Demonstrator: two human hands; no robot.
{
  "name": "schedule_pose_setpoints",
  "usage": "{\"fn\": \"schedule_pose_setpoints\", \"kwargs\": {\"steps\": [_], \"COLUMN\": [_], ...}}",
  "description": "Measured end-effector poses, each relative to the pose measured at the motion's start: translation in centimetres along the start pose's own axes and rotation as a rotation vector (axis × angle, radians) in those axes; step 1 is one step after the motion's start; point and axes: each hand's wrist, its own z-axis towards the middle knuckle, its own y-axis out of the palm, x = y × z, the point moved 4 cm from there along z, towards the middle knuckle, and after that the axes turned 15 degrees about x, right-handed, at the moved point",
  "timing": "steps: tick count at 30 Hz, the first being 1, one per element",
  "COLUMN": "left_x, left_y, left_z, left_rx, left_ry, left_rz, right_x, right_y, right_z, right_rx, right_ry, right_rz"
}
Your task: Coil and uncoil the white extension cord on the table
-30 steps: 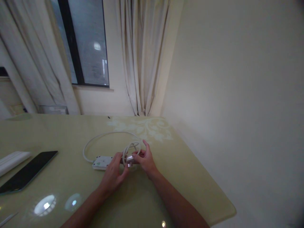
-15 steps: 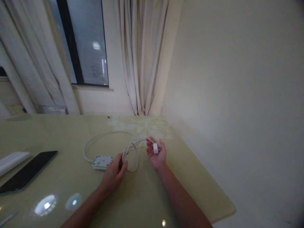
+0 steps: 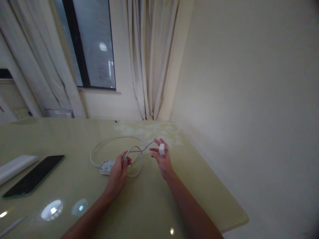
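Observation:
A white power strip (image 3: 106, 167) lies on the table, its right end hidden behind my left hand (image 3: 120, 171). Its white cord (image 3: 112, 138) arcs over the table and comes back in loose loops. My left hand is closed around part of those loops. To the right, my right hand (image 3: 163, 161) is raised above the table with its fingers partly spread. A white plug (image 3: 161, 149) sits in that hand, and the cord runs from the loops up to its fingertips.
A black tablet (image 3: 33, 176) and a long white object (image 3: 16, 167) lie on the left of the table (image 3: 139, 212). A thin white stick-like item (image 3: 12, 226) is at the lower left. The wall (image 3: 236, 116) borders the table's right side; curtains (image 3: 152, 66) hang behind.
My right hand has risen slightly and turned, its fingers changing position around the plug. My left hand has shifted a little up and left, and the cord loops have changed shape.

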Motion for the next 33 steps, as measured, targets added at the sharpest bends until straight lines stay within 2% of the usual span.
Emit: {"fn": "schedule_pose_setpoints", "kwargs": {"steps": [4,9,11,17,22,25,33], "left_x": [-0.4,1.0,1.6,2.1,1.5,1.4,1.2], "left_y": [0.1,-0.8,-1.2,-1.9,-2.1,-2.2,-2.3], "left_z": [0.3,-0.2,-0.4,-0.5,0.1,0.4,1.0], "left_rx": [0.002,0.013,0.003,0.036,0.124,0.138,0.125], "left_ry": [-0.107,-0.076,-0.085,-0.253,-0.382,-0.365,-0.157], "left_rz": [-0.185,-0.204,-0.231,-0.52,-0.684,-0.606,-0.215], "right_x": [-0.2,-0.3,-0.1,0.4,0.0,-0.3,0.0], "right_y": [-0.7,-2.3,-2.7,-2.7,-2.8,-2.7,-2.9], "right_z": [0.7,1.6,1.9,2.1,2.2,2.2,2.2], "right_rx": [0.117,0.306,0.344,0.226,0.237,0.269,0.335], "right_ry": [-0.095,-0.162,-0.165,-0.041,0.0,0.012,0.053], "right_rz": [-0.103,-0.182,-0.213,-0.234,-0.251,-0.206,-0.131]}}
